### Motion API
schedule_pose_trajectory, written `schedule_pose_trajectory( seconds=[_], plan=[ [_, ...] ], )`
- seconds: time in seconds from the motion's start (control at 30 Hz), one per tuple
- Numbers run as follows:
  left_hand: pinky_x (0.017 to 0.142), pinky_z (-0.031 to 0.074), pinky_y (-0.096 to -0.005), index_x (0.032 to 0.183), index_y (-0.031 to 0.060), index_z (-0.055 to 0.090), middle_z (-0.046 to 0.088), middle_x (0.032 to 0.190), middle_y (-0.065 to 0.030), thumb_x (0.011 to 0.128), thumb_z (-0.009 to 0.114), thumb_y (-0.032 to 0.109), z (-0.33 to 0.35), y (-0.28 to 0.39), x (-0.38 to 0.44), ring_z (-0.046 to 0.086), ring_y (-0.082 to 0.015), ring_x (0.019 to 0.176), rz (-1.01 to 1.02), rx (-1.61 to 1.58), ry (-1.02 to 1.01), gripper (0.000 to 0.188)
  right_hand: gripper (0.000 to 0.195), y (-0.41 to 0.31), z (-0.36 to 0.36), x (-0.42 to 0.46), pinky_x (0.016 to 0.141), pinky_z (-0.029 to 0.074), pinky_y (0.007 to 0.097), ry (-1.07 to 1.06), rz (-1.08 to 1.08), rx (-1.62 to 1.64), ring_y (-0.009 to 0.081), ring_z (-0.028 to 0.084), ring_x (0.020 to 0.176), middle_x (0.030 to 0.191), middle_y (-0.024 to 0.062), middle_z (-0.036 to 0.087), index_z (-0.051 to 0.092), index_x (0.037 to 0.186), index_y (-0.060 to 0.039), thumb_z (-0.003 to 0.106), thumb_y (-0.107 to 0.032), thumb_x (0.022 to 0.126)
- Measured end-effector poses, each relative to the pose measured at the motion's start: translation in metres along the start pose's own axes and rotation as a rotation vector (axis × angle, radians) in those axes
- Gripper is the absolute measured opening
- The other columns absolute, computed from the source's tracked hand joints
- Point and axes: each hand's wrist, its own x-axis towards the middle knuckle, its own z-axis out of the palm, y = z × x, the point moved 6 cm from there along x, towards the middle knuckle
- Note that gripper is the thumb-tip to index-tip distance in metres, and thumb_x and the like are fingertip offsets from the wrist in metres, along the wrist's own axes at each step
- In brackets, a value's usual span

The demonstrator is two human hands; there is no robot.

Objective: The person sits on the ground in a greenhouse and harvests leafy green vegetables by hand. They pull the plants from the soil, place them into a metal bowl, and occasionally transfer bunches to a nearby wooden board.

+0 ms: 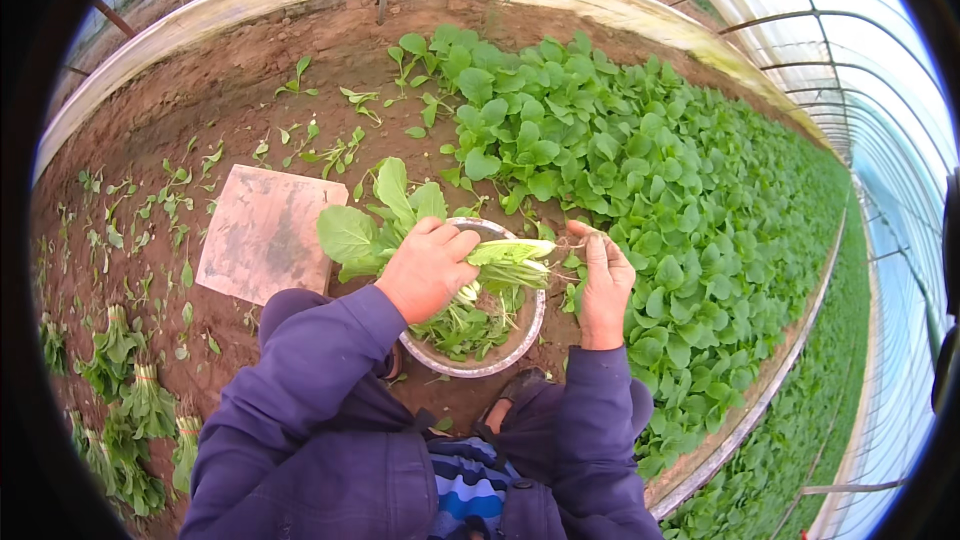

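Note:
My left hand [431, 266] is closed around a bunch of leafy greens [514, 255], the broad leaves spreading left and the pale stems and roots pointing right. At the root ends, my right hand [607, 285] has its thumb and forefinger pinched on thin roots [570, 246]. Beneath the bunch stands a round basin [534, 322] with a pale, worn rim. Loose small leaves and plants [469, 330] lie inside it. My left hand and the greens cover part of the basin's far side.
A square board [266, 232] lies on the soil left of the basin. Tied bundles of greens [148, 397] rest at lower left. Dense growing plants [645, 187] fill the bed on the right, edged by a pale strip [780, 397]. Uprooted seedlings [176, 180] are scattered over the soil.

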Motion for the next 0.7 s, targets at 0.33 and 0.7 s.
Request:
schedule_pose_trajectory(
  seconds=[0.33, 0.7],
  plan=[
    [0.087, 0.049, -0.0376, 0.092, 0.0035, 0.067, 0.064, 0.098, -0.0107, 0.068, 0.077, 0.012, 0.004, -0.012, 0.002, 0.062, -0.0242, 0.093, -0.266, -0.977, -0.240, 0.028, 0.036, -0.029, 0.038, 0.006, 0.085, 0.051, 0.0284, -0.508, 0.154, 0.068, 0.0125, 0.060, 0.095, 0.123, 0.0100, 0.061, 0.054, 0.129, 0.0047, 0.058, 0.000, 0.094],
    [0.084, 0.048, -0.0322, 0.097, -0.0012, 0.066, 0.062, 0.103, -0.0068, 0.069, 0.074, 0.007, 0.001, -0.012, 0.002, 0.059, -0.0160, 0.092, -0.387, -1.200, -0.246, 0.030, 0.042, -0.002, -0.010, 0.003, 0.076, 0.049, 0.0261, -0.128, -0.095, -0.215, 0.0087, 0.059, 0.077, 0.096, 0.0037, 0.069, 0.063, 0.118, 0.0031, 0.052, -0.035, 0.102]
  ],
)
